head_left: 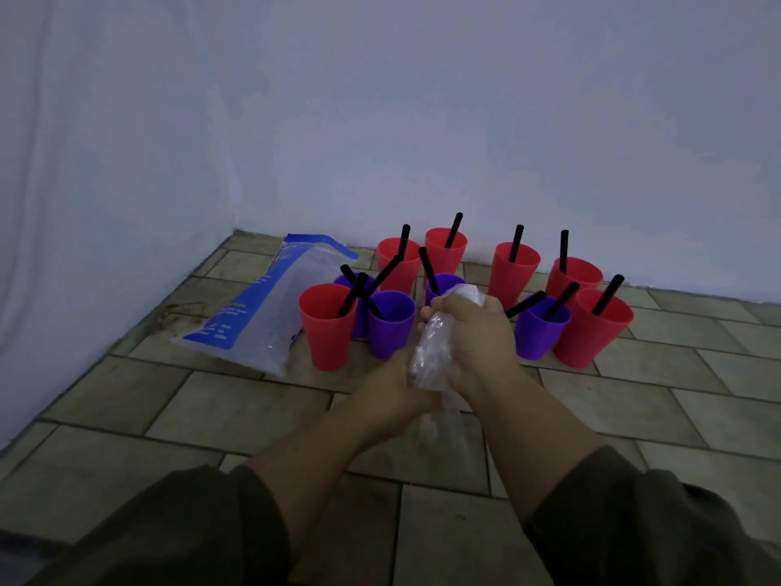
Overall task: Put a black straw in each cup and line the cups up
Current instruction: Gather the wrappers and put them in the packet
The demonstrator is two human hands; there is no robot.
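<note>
As left hand [401,389] and right hand [471,332] clutch wrapper [431,353], cups [327,332] crowd the wall [465,120].

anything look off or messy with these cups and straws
The red and purple plastic cups are bunched in a loose cluster, not a line, and their black straws lean every which way. A clear plastic bag with blue print lies flopped on the tiled floor left of them. Nothing looks spilled or broken.

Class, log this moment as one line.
left hand: grips clear wrapper | right hand: grips same wrapper | cups: red and purple, clustered, no row | straws: black, in cups | blue bag: lying left of cups
</note>
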